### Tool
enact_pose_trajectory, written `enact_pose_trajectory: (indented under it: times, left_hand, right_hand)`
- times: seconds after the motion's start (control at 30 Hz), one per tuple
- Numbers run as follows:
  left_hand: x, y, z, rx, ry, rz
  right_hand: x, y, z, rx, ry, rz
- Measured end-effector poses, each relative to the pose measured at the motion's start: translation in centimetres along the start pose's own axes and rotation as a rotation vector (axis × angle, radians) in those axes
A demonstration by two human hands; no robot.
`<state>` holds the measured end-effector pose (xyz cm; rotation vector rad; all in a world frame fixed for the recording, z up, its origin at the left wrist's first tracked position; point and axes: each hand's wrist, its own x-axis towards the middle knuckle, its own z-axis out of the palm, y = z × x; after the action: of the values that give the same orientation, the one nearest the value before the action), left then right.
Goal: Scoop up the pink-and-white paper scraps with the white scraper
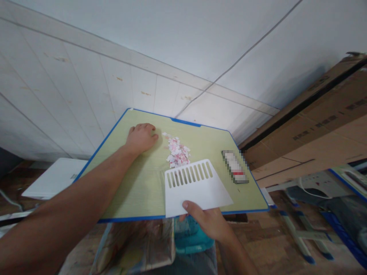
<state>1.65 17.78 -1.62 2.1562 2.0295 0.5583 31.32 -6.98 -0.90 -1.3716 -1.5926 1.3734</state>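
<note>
My right hand (210,221) grips a flat, white slotted panel (197,191) by its near edge, with the thumb on top and the fingers underneath. The panel widens toward one side and has a row of long slots along its far edge. Just beyond that edge lies a heap of torn pink and white paper scraps (178,151) on the light-green desk top (143,191). My left hand (142,137) rests on the desk to the left of the scraps, fingers loosely bent, thumb apart, holding nothing visible.
A dark-edged flat object (235,167), blurred out, lies on the desk's right side. Cardboard boxes (309,126) stand at the right. A white wall (123,84) backs the desk. Below the front edge is a teal bin (193,238), and a white stool (57,177) stands at left.
</note>
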Motion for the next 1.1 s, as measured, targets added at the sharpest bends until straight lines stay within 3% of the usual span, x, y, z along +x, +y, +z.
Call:
enact_pose_trajectory:
  times: [0.67, 0.93, 1.1]
  left_hand:
    - [0.0, 0.2, 0.0, -0.012, 0.013, -0.011]
    - [0.0, 0.0, 0.0, 0.004, -0.001, 0.008]
    - [0.0, -0.1, 0.0, 0.01, -0.003, 0.008]
  right_hand:
    - [0.2, 0.7, 0.3, 0.02, 0.067, 0.085]
    - [0.1, 2.8, 1.3, 0.155, 0.215, 0.074]
    - [0.9, 1.4, -0.1, 0.121, 0.454, -0.051]
